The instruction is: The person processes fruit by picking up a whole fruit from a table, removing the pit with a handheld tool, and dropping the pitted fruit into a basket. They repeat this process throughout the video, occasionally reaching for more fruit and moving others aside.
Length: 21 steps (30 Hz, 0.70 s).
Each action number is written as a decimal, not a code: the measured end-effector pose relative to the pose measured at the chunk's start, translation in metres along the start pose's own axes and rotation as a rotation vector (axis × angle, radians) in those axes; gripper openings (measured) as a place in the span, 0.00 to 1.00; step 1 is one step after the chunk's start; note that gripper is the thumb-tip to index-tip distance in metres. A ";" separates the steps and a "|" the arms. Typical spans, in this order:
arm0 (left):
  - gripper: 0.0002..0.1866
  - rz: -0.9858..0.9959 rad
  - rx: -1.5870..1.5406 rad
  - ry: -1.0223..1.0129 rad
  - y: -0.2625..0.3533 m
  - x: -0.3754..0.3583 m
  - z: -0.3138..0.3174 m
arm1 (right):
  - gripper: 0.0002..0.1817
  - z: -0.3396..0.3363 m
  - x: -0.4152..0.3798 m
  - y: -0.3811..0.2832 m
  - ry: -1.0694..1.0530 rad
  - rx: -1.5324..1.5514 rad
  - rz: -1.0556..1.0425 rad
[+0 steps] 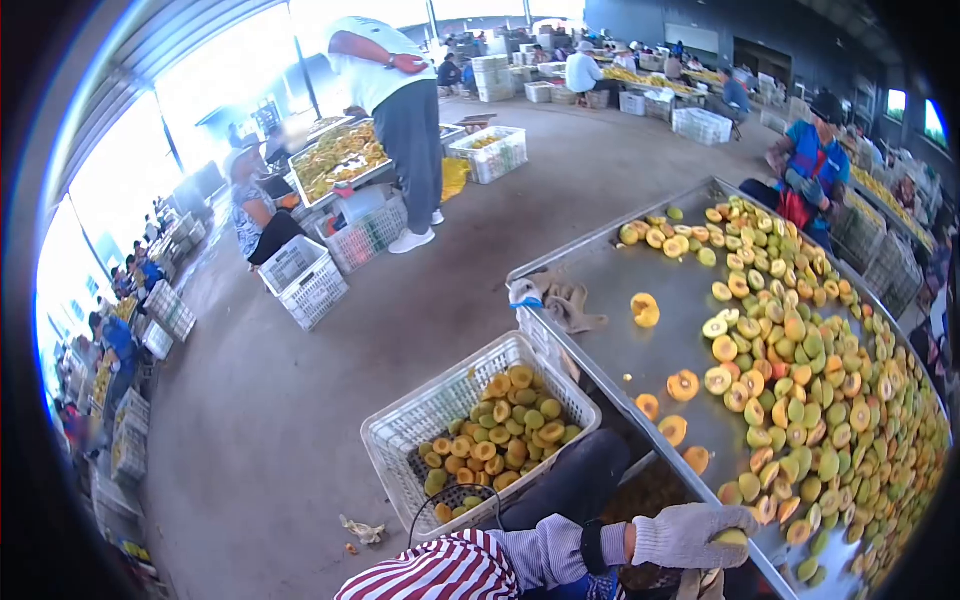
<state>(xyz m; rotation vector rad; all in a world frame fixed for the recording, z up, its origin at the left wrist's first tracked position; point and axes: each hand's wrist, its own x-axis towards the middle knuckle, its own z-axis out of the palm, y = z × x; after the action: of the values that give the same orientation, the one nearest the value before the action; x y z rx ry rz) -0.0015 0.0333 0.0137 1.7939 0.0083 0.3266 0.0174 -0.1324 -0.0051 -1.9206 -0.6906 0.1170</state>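
My left hand (pixel 685 536), in a pale knitted glove, is at the near edge of the metal table (pixel 600 262). Its fingers are closed around a yellow-green peach half (pixel 731 538). Just below it, at the bottom edge of the view, beige gloved fingers (pixel 702 584) show in part; they look like my right hand, and what they hold is hidden. Many halved peaches (pixel 800 370) with orange flesh are heaped on the table's right side. A few loose halves (pixel 673 430) lie close to its near rim.
Beside my leg (pixel 570 480) a white plastic crate (pixel 400 420) holds peach halves. A spare glove (pixel 570 305) lies on the table corner. One person (pixel 815 165) sits across the table. Another (pixel 390 100) stands by a fruit table further off. Scraps (pixel 362 530) lie on the floor.
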 end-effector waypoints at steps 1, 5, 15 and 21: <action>0.22 -0.133 0.044 -0.124 0.004 0.000 -0.008 | 0.20 0.002 0.002 -0.003 -0.007 0.005 -0.015; 0.22 -0.058 -0.332 -0.002 -0.017 -0.006 0.000 | 0.09 -0.002 0.010 -0.040 -0.171 0.467 0.635; 0.22 -0.134 -0.708 0.413 -0.004 -0.046 0.018 | 0.19 0.022 0.010 -0.039 -0.085 0.424 0.568; 0.22 -0.073 -0.686 0.423 -0.009 -0.049 0.006 | 0.20 0.027 0.010 -0.032 -0.068 0.313 0.416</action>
<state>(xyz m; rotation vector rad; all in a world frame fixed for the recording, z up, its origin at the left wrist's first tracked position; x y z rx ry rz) -0.0453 0.0212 -0.0064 1.0225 0.2333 0.5726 0.0022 -0.0957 0.0129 -1.7359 -0.2854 0.5220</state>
